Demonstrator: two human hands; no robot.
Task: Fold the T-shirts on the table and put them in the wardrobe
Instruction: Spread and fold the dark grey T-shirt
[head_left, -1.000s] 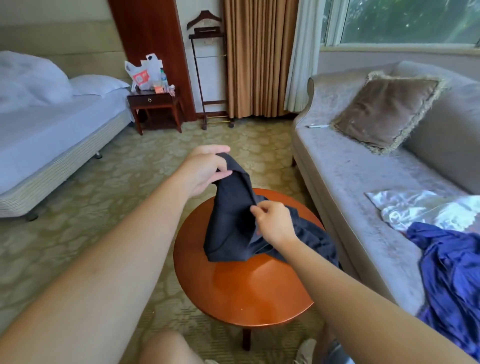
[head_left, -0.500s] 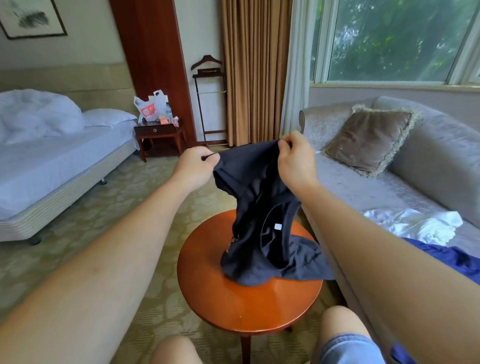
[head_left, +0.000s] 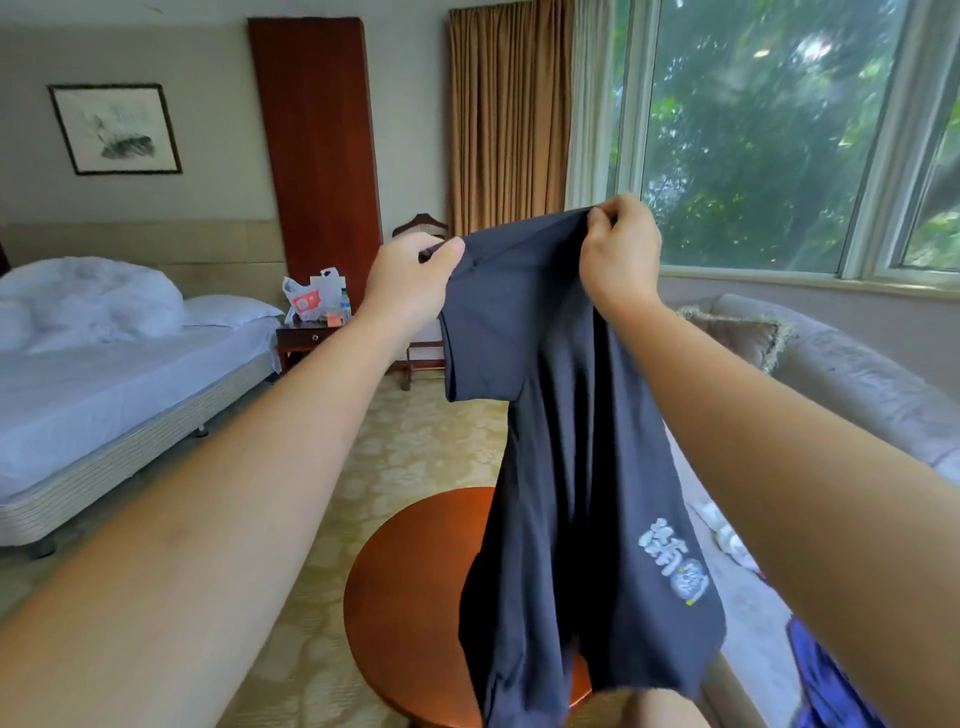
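Head view: centre frame, the left hand (head_left: 410, 283) and right hand (head_left: 618, 249) are each pinching the dark T-shirt's (head_left: 561, 467) top edge; its long axis is hanging vertically below the fingers, hem dangling over the round table (head_left: 410, 587) at lower centre.

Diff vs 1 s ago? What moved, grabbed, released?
Both hands rose, lifting the dark T-shirt up from the round table; it was bunched there and now hangs open below them. The right hand moved from a lower fold to the top edge; the left hand kept its pinch. Table and blue garment on the sofa stayed put.
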